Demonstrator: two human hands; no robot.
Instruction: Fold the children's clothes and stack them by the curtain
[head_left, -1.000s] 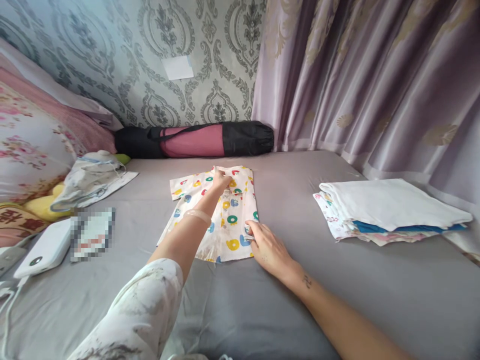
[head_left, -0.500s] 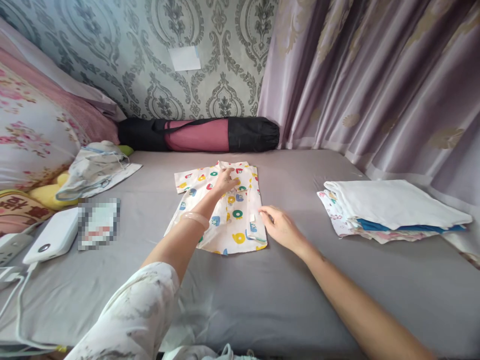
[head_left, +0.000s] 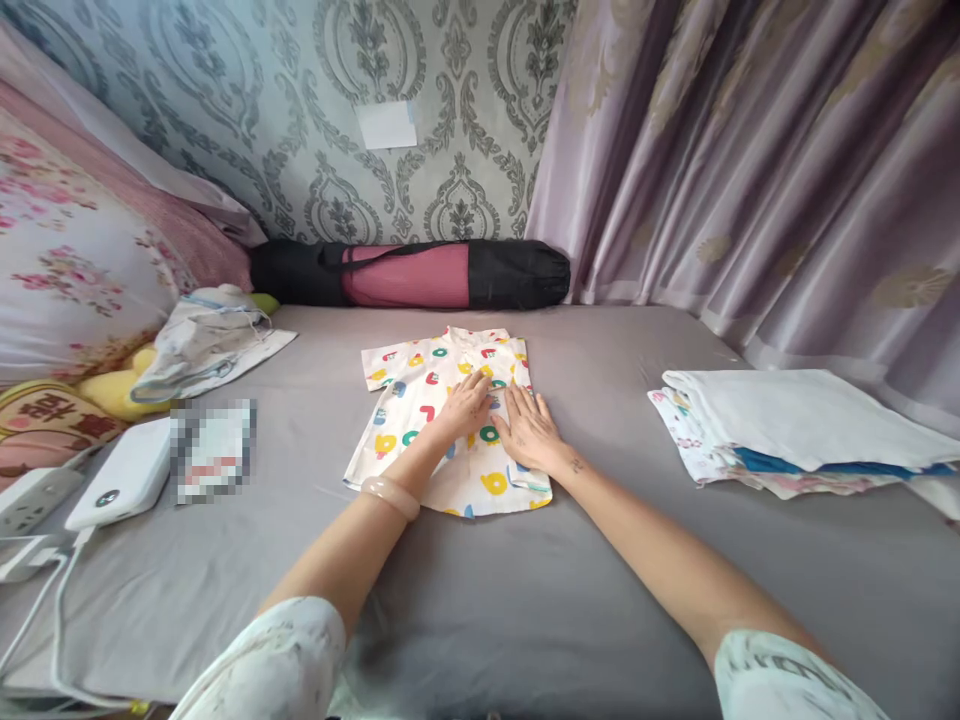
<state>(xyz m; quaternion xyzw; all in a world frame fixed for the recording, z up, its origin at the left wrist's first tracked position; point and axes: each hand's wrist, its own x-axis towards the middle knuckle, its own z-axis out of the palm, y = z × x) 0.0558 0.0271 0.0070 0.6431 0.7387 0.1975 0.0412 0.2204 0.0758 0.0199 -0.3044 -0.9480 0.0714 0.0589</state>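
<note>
A small white shirt printed with colourful letters lies on the grey bed sheet in front of me, collar pointing away. Its left sleeve side is spread out, while the right side is folded inward over the body. My left hand rests on the middle of the shirt, fingers stretched out. Beside it, my right hand lies flat on the folded right part, fingers spread. A pale bangle circles my left wrist. Parts of the shirt front are hidden under both hands.
A stack of folded cloths lies at the right. Along the wall rests a black and red rolled bag. To the left are a white power bank, a power strip, a crumpled cloth and a blurred packet.
My right hand has moved from the shirt's right edge onto the folded part and flattened. My left hand has come down from near the collar to the middle. The view has shifted slightly.
</note>
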